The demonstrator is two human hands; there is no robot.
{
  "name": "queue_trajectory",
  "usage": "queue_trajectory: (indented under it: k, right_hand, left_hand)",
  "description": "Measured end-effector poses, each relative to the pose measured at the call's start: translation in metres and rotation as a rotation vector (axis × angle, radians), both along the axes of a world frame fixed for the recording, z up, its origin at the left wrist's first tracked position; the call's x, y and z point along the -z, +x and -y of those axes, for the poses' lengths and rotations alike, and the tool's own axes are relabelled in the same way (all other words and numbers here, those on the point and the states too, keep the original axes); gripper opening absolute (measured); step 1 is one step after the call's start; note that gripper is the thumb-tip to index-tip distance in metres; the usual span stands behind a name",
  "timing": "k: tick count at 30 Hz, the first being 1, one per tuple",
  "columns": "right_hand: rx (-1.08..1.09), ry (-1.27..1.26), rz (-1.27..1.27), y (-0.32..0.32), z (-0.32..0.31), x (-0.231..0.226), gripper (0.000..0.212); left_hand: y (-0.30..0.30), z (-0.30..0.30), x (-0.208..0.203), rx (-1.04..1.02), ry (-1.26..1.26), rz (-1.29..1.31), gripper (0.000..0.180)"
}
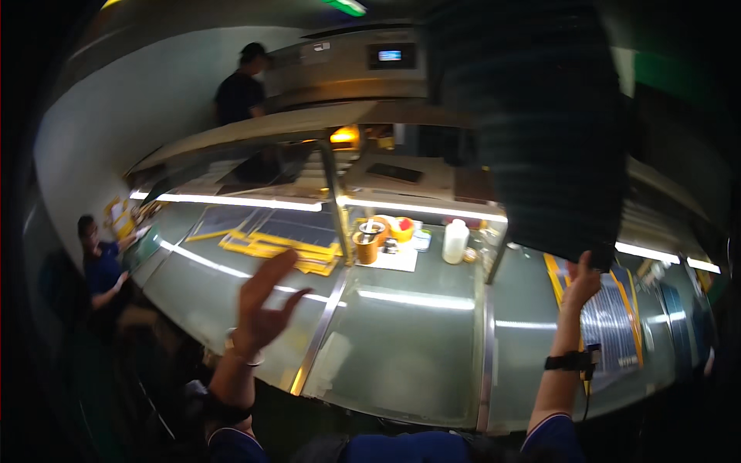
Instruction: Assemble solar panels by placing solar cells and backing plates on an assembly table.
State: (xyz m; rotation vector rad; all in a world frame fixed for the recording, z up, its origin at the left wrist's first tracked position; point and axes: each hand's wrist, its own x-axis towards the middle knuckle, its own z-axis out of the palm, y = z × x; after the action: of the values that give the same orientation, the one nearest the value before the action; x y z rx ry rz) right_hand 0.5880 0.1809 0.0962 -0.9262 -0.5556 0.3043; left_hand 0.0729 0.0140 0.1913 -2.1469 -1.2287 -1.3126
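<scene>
My right hand (580, 284) is raised over the right part of the bench, closed on the lower edge of a large dark panel (552, 154). The panel stands tall in front of me, faintly striped across its face and blurred. My left hand (266, 305) hovers over the left-middle of the bench, fingers apart, holding nothing. Below and beyond my right hand lies a striped sheet with a yellow border (610, 320). Beyond my left hand, several yellow-edged dark sheets (289, 239) lie in a flat stack.
A glass-topped bench (409, 339) curves around me, divided by metal strips. At its back stand a white bottle (455, 241) and a brown jar (365, 247). A lit shelf (255, 139) overhangs it. One person (104, 266) sits at left; another (241, 89) stands behind the shelf.
</scene>
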Motion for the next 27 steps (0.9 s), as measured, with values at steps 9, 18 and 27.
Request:
queue_trajectory:
  k: [9, 18, 27]
  right_hand:
    - [-0.605, 0.226, 0.041, 0.156, -0.198, -0.099, 0.042]
    - [-0.291, -0.373, 0.434, -0.026, -0.059, 0.026, 0.03]
    - [-0.36, -0.987, 0.213, -0.185, 0.237, 0.188, 0.025]
  left_hand:
    - [-0.082, -0.015, 0.155, -0.025, -0.862, 0.487, 0.028]
    - [-0.243, -0.2, 0.174, -0.39, -0.214, 0.225, 0.055]
    - [-0.366, -0.391, 0.107, -0.786, -0.167, -0.483, 0.055]
